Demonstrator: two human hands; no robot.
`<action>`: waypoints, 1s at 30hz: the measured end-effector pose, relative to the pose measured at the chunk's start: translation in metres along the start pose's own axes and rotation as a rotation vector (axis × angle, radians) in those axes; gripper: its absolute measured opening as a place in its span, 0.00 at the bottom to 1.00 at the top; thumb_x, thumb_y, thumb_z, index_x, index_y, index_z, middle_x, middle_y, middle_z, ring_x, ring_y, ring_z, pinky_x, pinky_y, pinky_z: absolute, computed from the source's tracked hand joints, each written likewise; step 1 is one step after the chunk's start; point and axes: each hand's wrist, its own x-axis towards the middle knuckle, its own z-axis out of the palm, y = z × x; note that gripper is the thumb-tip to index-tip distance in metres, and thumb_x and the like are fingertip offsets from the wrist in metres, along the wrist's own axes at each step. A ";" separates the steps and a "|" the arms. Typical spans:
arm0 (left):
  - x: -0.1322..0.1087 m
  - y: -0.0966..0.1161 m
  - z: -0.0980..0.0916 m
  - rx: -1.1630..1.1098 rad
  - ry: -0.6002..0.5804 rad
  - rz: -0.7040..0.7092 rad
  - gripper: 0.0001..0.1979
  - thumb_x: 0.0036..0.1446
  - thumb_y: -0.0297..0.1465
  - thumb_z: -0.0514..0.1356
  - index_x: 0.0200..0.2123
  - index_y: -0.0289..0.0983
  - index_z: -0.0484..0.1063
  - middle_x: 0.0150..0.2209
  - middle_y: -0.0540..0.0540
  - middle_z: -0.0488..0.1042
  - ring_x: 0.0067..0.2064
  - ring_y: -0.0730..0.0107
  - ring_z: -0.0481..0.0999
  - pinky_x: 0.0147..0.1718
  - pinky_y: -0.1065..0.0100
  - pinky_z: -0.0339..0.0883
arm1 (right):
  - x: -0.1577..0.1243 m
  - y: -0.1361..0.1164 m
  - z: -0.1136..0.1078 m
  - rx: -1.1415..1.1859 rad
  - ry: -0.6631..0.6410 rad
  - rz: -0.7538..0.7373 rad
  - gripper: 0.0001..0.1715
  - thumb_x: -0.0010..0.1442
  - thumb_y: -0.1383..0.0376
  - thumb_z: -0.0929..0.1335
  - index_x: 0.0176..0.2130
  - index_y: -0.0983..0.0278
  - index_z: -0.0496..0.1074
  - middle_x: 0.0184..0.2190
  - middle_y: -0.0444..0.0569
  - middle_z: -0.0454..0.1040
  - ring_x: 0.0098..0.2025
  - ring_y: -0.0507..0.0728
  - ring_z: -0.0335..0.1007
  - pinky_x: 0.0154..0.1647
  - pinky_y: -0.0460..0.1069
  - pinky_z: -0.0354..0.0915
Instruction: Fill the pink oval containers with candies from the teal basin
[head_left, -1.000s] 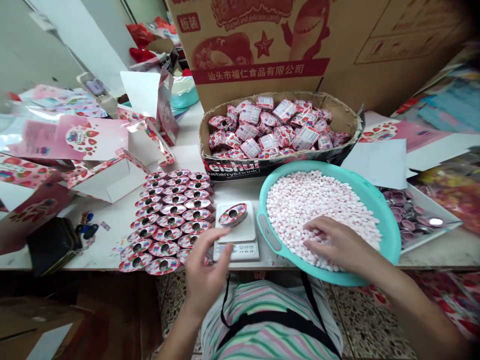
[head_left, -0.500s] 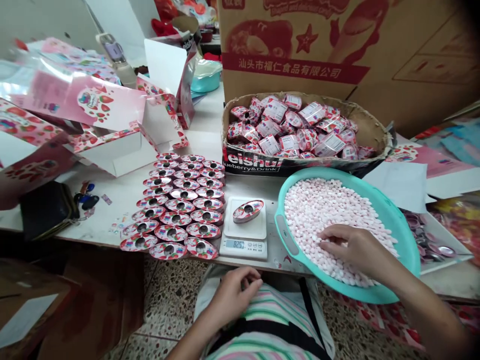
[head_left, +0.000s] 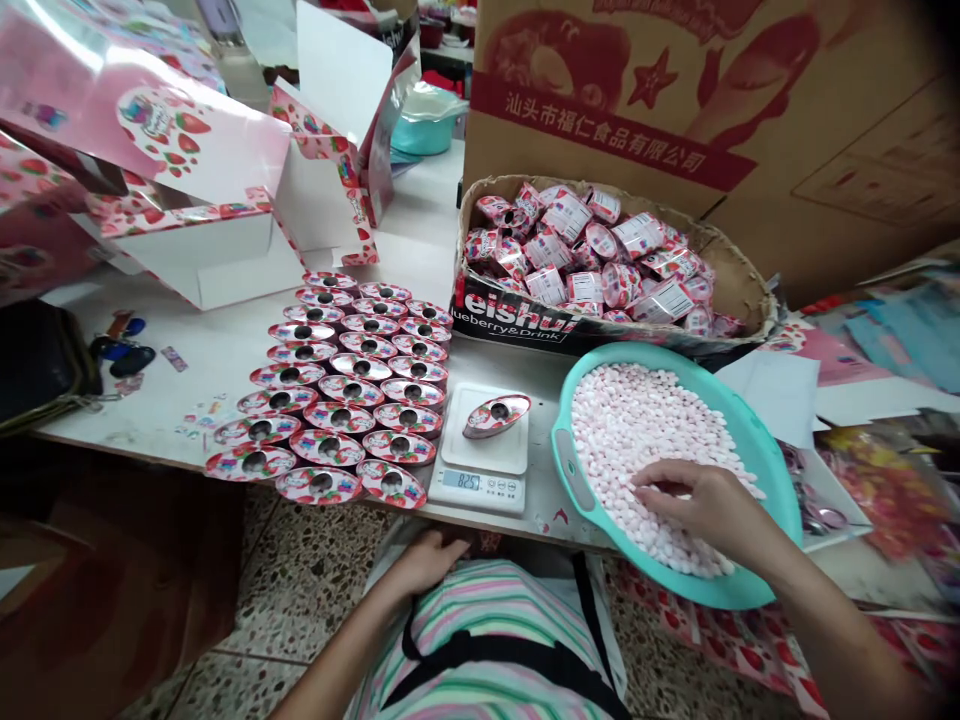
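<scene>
My right hand (head_left: pixel 686 495) reaches into a turquoise basin (head_left: pixel 784 525) of small pale pink candies (head_left: pixel 637 420). Its thumb and forefinger pinch together at the surface of the pile. My left hand (head_left: pixel 431 562) is low by my lap, under the table edge; most of its fingers are hidden. On a white digital scale (head_left: pixel 480 490), whose display seems to read 82.5, rests one oval strawberry-print container (head_left: pixel 496 414) with a dark round hole on top. Left of the scale stand tight rows of similar oval containers (head_left: pixel 330 447).
Behind the basin, a cut-down carton (head_left: pixel 517 333) holds many wrapped strawberry-print packs (head_left: pixel 570 215). A large brown box (head_left: pixel 600 130) rises behind it. Open pink-and-white display boxes (head_left: pixel 217 255) lie at left, near a dark purse (head_left: pixel 45 365). A white tray (head_left: pixel 844 490) sits right of the basin.
My left hand has moved down and left, under the table edge. My right hand stays in the candies, its fingertips pinched. The view has shifted slightly.
</scene>
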 end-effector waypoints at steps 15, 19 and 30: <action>0.018 -0.012 -0.002 -0.145 -0.072 -0.017 0.29 0.49 0.55 0.55 0.24 0.34 0.76 0.16 0.49 0.69 0.17 0.74 0.61 0.22 0.70 0.57 | 0.019 -0.004 -0.027 0.293 0.027 0.270 0.20 0.44 0.51 0.75 0.32 0.63 0.79 0.33 0.52 0.79 0.36 0.62 0.74 0.38 0.53 0.68; 0.021 -0.014 0.000 -0.146 -0.058 -0.019 0.29 0.46 0.56 0.56 0.23 0.34 0.74 0.15 0.50 0.68 0.17 0.73 0.62 0.22 0.70 0.58 | 0.035 -0.038 -0.034 0.319 0.059 0.183 0.22 0.41 0.50 0.77 0.31 0.63 0.79 0.35 0.53 0.79 0.39 0.62 0.73 0.39 0.52 0.68; 0.012 -0.011 0.003 -0.192 -0.014 0.011 0.21 0.50 0.48 0.58 0.25 0.34 0.74 0.15 0.52 0.67 0.18 0.73 0.63 0.22 0.70 0.56 | 0.103 -0.152 0.017 0.256 -0.250 -0.104 0.10 0.46 0.61 0.74 0.31 0.62 0.80 0.29 0.46 0.79 0.31 0.55 0.72 0.32 0.47 0.65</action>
